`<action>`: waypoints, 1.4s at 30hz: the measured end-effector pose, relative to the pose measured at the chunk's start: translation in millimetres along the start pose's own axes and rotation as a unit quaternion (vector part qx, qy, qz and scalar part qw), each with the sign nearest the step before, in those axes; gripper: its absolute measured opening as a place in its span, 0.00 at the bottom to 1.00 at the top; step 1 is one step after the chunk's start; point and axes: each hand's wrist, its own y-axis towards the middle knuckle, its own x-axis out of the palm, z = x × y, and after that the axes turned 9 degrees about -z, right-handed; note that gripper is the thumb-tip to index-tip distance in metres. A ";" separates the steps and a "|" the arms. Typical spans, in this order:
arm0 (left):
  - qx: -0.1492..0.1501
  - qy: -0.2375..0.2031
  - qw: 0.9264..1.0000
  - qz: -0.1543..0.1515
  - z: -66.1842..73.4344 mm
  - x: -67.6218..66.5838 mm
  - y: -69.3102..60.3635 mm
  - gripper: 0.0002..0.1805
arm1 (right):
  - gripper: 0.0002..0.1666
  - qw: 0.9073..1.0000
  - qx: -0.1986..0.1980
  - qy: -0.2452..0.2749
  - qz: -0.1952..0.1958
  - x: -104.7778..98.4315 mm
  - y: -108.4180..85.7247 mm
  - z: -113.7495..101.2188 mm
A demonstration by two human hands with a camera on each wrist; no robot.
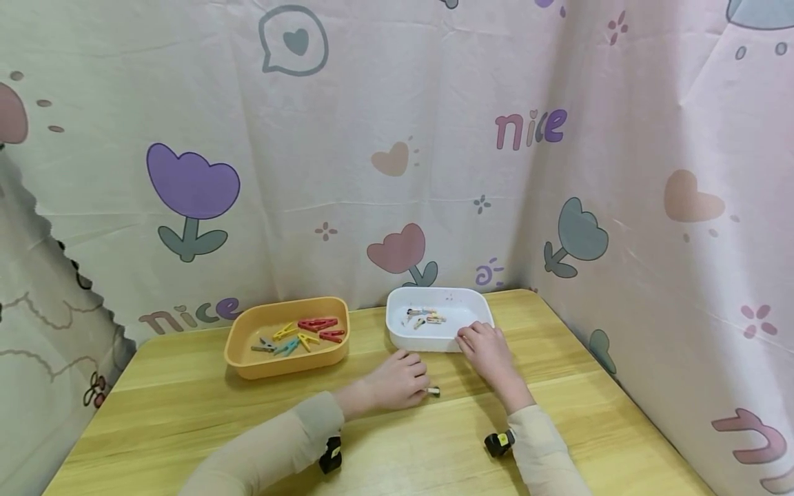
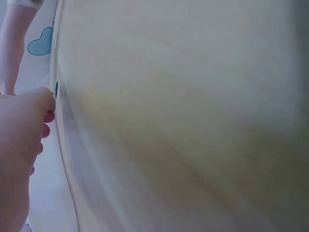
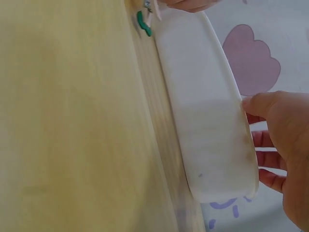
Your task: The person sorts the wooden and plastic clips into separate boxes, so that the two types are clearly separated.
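Observation:
My left hand [image 1: 397,380] is low over the table in front of the white tray [image 1: 428,344]. It pinches a small clothespin [image 1: 433,391] with a pale body and a dark green end. In the right wrist view the clothespin [image 3: 145,21] also shows a metal spring. My right hand [image 1: 486,351] holds the white tray's near right rim, thumb on the outer side and fingers over the edge. Several small clothespins [image 1: 436,319] lie inside that tray. In the left wrist view the left hand [image 2: 21,145] hides most of what it holds.
A yellow-orange tray [image 1: 248,368] stands left of the white one, with several red, yellow, blue and grey clothespins [image 1: 318,324] in it. Both trays sit near the back edge of the wooden table [image 1: 422,448], close to the patterned curtain [image 1: 347,262].

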 end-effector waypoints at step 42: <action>-0.089 0.035 0.994 0.055 -84.1 -33.4 18.6 0.08 | 0.10 0.998 0.054 -0.005 0.017 5.0 2.2 -8.8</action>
